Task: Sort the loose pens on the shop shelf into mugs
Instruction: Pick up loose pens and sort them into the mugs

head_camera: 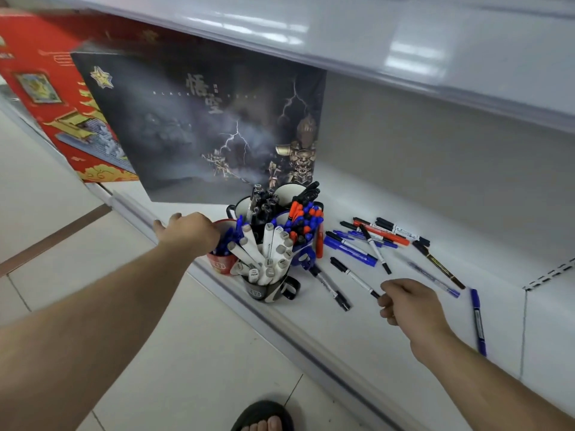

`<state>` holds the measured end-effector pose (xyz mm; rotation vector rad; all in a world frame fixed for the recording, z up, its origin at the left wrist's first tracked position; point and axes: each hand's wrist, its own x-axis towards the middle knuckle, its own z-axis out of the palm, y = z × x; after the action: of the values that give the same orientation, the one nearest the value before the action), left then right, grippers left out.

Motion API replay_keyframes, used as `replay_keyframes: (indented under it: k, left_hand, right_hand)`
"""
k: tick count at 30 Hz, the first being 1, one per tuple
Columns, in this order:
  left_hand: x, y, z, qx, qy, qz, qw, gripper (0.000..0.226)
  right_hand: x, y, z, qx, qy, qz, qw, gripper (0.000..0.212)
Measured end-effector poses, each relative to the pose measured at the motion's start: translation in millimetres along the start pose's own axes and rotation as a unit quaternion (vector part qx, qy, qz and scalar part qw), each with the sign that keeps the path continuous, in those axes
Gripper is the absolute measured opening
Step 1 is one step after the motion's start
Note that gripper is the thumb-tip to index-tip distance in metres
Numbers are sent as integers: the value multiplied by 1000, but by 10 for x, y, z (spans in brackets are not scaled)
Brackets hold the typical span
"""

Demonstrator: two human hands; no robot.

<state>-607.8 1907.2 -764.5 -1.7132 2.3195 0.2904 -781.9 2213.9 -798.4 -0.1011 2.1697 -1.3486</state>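
Note:
Several mugs stand clustered on the white shelf (389, 321). A red mug (221, 265) holds blue pens, a black mug (270, 290) holds grey markers, a blue mug (303, 253) holds red and blue pens, and a black mug at the back (245, 206) holds black pens. My left hand (189, 230) reaches over the red mug, its fingers down among the blue pens. My right hand (409, 301) pinches the near tip of a thin white pen with black caps (354, 277). Several loose pens (373, 236) lie to the right of the mugs.
A dark picture box (202, 126) and a red box (46, 88) stand at the back left of the shelf. An upper shelf (404, 51) overhangs. A single blue pen (477, 321) lies far right. My sandalled foot (264, 418) is on the tiled floor below.

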Motion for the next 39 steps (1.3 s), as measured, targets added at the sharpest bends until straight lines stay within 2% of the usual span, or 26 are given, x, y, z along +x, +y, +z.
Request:
replay_keyframes:
  k: [2, 3, 6, 8, 9, 12, 14, 18, 22, 25, 29, 32, 35, 39]
  left_hand:
    - [-8, 35, -18, -7, -61, -41, 997, 51]
    - [-9, 53, -22, -16, -51, -40, 998, 55]
    - [-42, 150, -63, -68, 65, 18, 995, 55]
    - [-113, 301, -137, -129, 124, 71, 981, 54]
    - [-166, 405, -179, -155, 142, 100, 972, 53]
    - [-331, 726, -222, -207, 157, 177, 949, 49]
    - [-402, 871, -175, -214, 145, 207, 944, 48]
    - [-453, 972, -41, -226, 125, 232, 938, 42]
    - [-495, 1012, 25, -242, 119, 260, 927, 41]
    - [-534, 1051, 37, -281, 121, 272, 912, 39]
    - [-675, 1130, 116, -321, 110, 309, 889, 45]
    - [-815, 1177, 222, -350, 97, 340, 868, 47]
    - [-1019, 1219, 317, -374, 73, 359, 852, 33]
    - [-1243, 1349, 518, -348, -20, 392, 851, 36]
  right_hand:
    - [89, 24, -21, -28, -8, -1, 1000, 15]
    - [149, 40, -22, -50, -12, -8, 999, 16]
    - [355, 78, 44, -183, -31, -76, 980, 19]
    - [490, 91, 176, -296, -65, -135, 943, 13]
    - [557, 94, 265, -354, -88, -164, 917, 16]
    - [770, 33, 568, -509, -147, -219, 819, 50]
    - [898, -77, 761, -548, -164, -226, 788, 57]
    - [1207, -204, 1069, -549, -166, -200, 794, 60]
    - [1443, -143, 1202, -571, -197, -205, 770, 59]
    - [1516, 39, 1009, -558, -171, -262, 769, 55]
    - [1408, 309, 514, -504, -134, -307, 796, 45]
    - [1225, 465, 143, -501, -135, -270, 811, 45]
    - [1071, 604, -162, -555, -159, -223, 786, 47]
    - [887, 657, -341, -594, -139, -181, 771, 60]
